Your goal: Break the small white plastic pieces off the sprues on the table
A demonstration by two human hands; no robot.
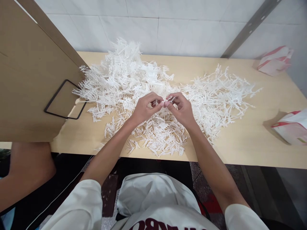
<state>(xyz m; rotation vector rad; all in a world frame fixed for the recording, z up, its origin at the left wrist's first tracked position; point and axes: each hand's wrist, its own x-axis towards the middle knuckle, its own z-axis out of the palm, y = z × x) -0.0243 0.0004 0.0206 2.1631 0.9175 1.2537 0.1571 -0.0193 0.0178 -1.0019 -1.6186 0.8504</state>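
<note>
My left hand [149, 107] and my right hand [179, 107] meet over the middle of the table, thumbs and forefingers pinched close together. Between the fingertips is a small white branched plastic piece [170, 98], its thin prongs sticking out above my right fingers. Both hands seem to grip it, though the fingers cover most of it. Behind and left of them rises a large heap of similar white branched pieces [120, 72]. A looser pile of longer branched pieces [223, 95] spreads to the right. Just below my hands lie many small separate pieces [165, 135].
A tall brown cardboard panel [33, 73] stands at the left, with a black wire frame [66, 100] by its lower edge. Two red-and-white paper bags sit on the right, one near [292, 127] and one farther back [274, 60]. Another person's limb [31, 163] shows at lower left.
</note>
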